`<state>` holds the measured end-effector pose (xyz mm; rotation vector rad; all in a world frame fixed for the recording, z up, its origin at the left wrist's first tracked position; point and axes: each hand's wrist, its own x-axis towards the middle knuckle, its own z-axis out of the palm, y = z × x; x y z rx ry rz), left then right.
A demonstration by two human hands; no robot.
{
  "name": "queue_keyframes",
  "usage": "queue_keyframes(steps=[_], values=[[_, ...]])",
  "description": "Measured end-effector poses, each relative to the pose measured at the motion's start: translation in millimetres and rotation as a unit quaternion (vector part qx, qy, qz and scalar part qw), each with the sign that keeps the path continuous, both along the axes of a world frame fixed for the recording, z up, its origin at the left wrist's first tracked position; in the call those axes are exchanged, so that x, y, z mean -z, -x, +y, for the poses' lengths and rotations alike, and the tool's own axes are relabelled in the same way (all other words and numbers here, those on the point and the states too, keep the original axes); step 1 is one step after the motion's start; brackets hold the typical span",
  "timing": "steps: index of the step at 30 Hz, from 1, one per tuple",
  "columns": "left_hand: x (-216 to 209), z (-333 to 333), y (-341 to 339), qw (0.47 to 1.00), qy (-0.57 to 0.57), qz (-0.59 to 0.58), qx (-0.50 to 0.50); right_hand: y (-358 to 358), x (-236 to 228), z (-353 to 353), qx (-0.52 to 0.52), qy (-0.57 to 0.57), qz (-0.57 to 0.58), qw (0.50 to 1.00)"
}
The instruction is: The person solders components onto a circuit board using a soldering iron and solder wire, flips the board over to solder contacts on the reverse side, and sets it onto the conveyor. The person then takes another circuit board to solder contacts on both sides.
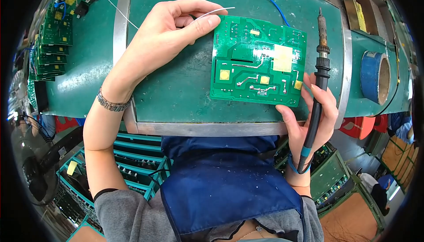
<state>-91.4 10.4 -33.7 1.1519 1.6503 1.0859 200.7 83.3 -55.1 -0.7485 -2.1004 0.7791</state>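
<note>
Pinching solder wire (216, 11) in the left hand (165, 32) at the far-left corner of the green circuit board (256, 61), lying mid-tabletop (176, 87). Right hand (309, 118) grips soldering iron (320, 65), tip raised off the board. Some pads look tinned; joint apparently not yet started.

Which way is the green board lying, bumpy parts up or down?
Parts down, it seems. The green board lies flat on the mat, showing its flat side with silvery solder lines and pads.
</note>
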Motion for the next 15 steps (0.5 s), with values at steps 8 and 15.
queue_keyframes(steps=[8,15], values=[[-9.3,1.8,-0.7,0.999,-0.007,0.034,-0.007,-4.1,-2.2,3.7,-0.035,-0.023,-0.064,0.997],[-4.1,0.5,2.0,1.0,-0.013,0.025,0.006,-11.5,2.4,3.2,-0.004,-0.003,0.05,0.999]])
